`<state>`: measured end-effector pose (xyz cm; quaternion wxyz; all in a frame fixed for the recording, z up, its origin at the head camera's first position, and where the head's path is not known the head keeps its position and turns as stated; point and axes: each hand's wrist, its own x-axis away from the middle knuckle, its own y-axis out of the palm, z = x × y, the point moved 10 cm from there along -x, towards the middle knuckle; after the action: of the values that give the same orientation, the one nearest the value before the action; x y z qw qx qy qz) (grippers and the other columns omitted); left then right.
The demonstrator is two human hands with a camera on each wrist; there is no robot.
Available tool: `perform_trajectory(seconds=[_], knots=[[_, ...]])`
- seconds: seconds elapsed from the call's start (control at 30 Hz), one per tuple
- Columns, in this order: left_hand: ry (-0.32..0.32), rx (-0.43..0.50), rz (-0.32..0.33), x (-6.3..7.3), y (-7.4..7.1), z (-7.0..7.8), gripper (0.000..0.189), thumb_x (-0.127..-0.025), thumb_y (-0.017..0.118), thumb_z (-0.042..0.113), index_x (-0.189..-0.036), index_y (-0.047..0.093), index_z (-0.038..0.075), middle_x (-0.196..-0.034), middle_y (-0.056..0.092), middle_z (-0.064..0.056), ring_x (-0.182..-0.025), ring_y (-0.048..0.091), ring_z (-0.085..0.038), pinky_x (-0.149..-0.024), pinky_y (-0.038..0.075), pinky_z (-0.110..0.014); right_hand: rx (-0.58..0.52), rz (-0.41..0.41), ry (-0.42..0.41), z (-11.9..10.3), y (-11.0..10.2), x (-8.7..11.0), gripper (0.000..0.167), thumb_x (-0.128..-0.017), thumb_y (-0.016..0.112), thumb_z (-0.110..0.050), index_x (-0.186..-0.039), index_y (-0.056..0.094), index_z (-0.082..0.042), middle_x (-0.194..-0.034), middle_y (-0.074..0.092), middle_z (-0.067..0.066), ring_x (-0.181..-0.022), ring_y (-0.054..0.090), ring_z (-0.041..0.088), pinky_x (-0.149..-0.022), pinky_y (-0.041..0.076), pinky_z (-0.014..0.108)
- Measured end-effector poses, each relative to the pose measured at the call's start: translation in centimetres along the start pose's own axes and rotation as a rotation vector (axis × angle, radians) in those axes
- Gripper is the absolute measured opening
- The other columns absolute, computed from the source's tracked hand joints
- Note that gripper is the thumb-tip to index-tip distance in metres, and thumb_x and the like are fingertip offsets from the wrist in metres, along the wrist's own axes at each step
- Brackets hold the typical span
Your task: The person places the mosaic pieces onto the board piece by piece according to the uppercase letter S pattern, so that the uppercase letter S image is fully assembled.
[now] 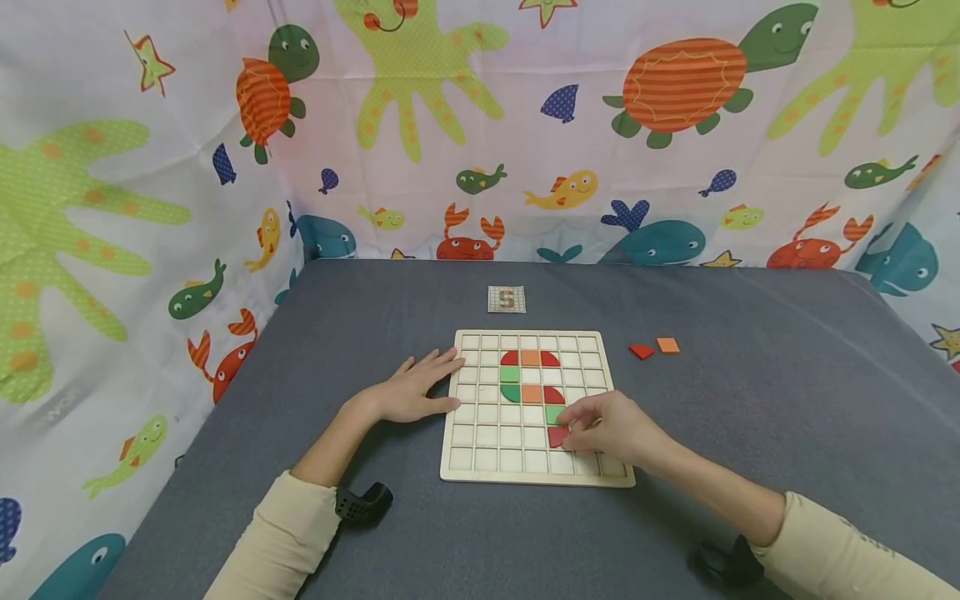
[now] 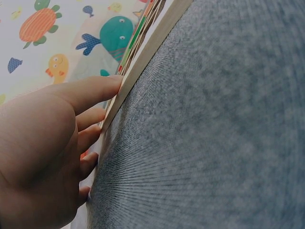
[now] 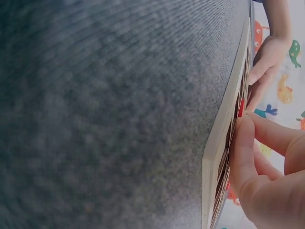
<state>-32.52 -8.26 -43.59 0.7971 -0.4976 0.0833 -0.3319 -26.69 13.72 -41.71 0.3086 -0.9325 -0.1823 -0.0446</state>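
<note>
A square wooden grid board (image 1: 498, 461) lies on the grey table, with red, orange and green pieces set in some of its cells. My left hand (image 1: 416, 390) is spread out, its fingertips and thumb on the board's left edge; the left wrist view shows this hand (image 2: 43, 148) against the board's side. My right hand (image 1: 611, 425) bends over the lower right part of the board, thumb and fingertips pinching the right side of a red rounded piece (image 1: 557, 437). In the right wrist view, that red piece (image 3: 241, 108) shows just beyond the fingertips. A light green square (image 1: 553, 414) sits directly above it.
A small pattern card (image 1: 506, 299) lies behind the board. To the board's right, a loose red piece (image 1: 641, 351) and an orange square (image 1: 667, 345) rest on the table (image 1: 787, 400). A sea-animal printed curtain (image 1: 420, 200) hangs around the back and left.
</note>
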Motion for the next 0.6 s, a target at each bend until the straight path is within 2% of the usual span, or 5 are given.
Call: perform_trajectory(seconds=[0.17,0.3,0.5,0.6], knots=[[0.007,0.003,-0.004,0.0,0.1,0.0,0.071,-0.097,0.053,0.042,-0.153,0.022,0.011,-0.158,0.012,-0.009,-0.144,0.004,-0.031,-0.110,0.001,-0.056,-0.011,-0.011,0.000,0.3,-0.1,-0.1,0.024,-0.076,0.080,-0.011,-0.098,0.072,-0.006,-0.070,0.062,0.001,-0.073,0.054,0.017,-0.063,0.042,0.030],[0.004,0.008,-0.010,0.0,0.1,0.0,0.072,-0.097,0.053,0.042,-0.153,0.021,0.012,-0.158,0.012,-0.008,-0.144,0.003,-0.030,-0.110,0.000,-0.056,-0.054,-0.038,0.028,1.0,-0.5,-0.1,0.028,-0.079,0.079,-0.015,-0.104,0.071,-0.006,-0.077,0.063,0.003,-0.077,0.057,0.018,-0.066,0.046,0.032],[-0.002,0.005,-0.004,0.0,0.1,0.0,0.072,-0.096,0.053,0.043,-0.153,0.022,0.013,-0.158,0.012,-0.007,-0.144,0.004,-0.030,-0.110,0.000,-0.055,-0.271,-0.091,0.102,2.3,-2.1,-0.4,0.043,-0.091,0.067,-0.026,-0.122,0.060,0.002,-0.095,0.063,0.012,-0.084,0.062,0.023,-0.077,0.052,0.033],[0.000,0.006,-0.003,0.1,0.0,0.0,0.072,-0.096,0.053,0.043,-0.153,0.022,0.012,-0.158,0.012,-0.008,-0.144,0.004,-0.030,-0.110,0.000,-0.056,-0.326,-0.111,0.115,2.6,-3.0,-0.4,0.049,-0.094,0.061,-0.030,-0.128,0.055,0.004,-0.100,0.062,0.015,-0.088,0.060,0.024,-0.080,0.053,0.033]])
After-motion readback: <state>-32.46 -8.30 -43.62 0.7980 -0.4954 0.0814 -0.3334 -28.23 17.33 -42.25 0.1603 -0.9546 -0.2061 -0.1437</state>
